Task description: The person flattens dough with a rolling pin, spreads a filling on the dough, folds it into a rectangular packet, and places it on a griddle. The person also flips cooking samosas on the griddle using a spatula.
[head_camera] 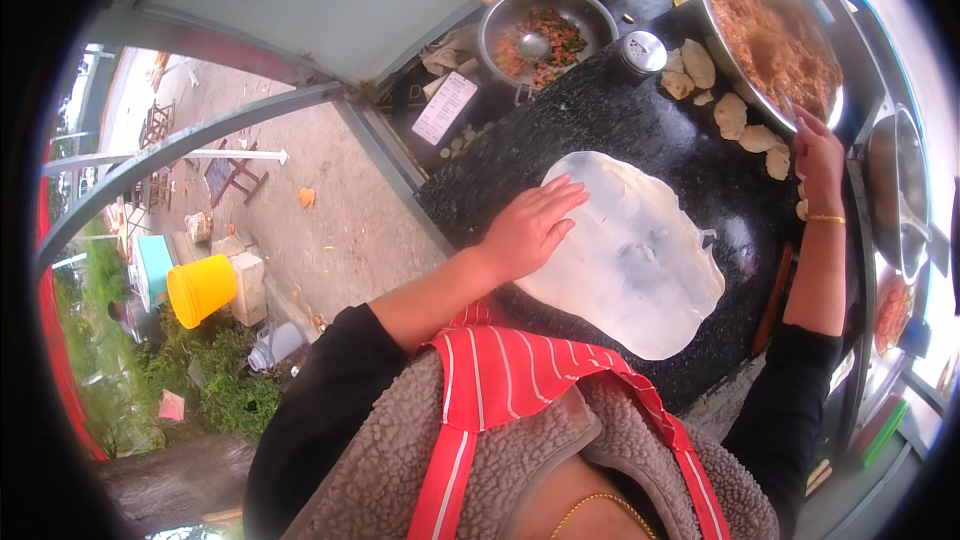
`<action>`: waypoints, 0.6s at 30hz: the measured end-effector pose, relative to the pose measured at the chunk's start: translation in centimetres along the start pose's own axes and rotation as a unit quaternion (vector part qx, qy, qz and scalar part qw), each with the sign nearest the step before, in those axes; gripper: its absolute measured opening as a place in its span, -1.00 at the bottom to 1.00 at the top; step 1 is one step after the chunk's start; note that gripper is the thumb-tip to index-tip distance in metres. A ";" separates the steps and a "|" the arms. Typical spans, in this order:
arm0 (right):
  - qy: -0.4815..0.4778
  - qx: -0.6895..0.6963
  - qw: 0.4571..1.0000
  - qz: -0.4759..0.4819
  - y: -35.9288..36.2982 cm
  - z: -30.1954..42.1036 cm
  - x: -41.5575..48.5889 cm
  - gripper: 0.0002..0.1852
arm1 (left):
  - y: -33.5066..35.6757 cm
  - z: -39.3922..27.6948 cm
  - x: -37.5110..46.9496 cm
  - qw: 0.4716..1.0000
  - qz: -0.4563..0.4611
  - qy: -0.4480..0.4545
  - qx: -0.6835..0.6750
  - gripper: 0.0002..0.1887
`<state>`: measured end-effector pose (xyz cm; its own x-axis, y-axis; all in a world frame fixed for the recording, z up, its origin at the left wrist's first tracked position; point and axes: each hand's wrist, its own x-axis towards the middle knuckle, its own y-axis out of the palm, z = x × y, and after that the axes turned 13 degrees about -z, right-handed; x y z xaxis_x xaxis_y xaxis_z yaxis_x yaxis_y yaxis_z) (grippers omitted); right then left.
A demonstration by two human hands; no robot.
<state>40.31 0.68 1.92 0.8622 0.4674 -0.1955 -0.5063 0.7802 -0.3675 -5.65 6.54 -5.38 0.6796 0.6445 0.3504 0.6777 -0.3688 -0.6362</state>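
Observation:
A thin, stretched sheet of pale dough (637, 262) lies spread on a dark stone worktop (570, 124). It is translucent in the middle, with a small torn flap at its right edge. My left hand (536, 229) rests flat over the sheet's upper left edge, fingers extended. At the near rim of a large steel bowl (714, 52) of minced meat filling (772, 37), my right hand (819, 157) grips what looks like a metal utensil (785, 103). Its lower end is hard to make out against the filling. Several dough pieces (730, 117) line the worktop beside that bowl.
Beyond the sheet stand a steel bowl (574, 1) of chopped filling with a ladle and a metal-topped shaker (644, 52). A phone (445, 109) and coins (461, 141) lie left. A reddish-brown stick (772, 300) lies right. Outside is a yellow bucket (201, 290).

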 end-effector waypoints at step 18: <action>-0.323 -0.264 0.886 -0.203 2.1 -13.8 -35.7 -0.69 | -0.7 2.1 -4.0 0.995 0.072 0.075 -0.005 -0.54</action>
<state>8.71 -20.14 -4.44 0.6939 0.4665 0.5485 0.0695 0.7148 -0.6959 -9.41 5.64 -7.79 0.8040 0.4779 0.3539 0.5717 -0.4574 -0.6811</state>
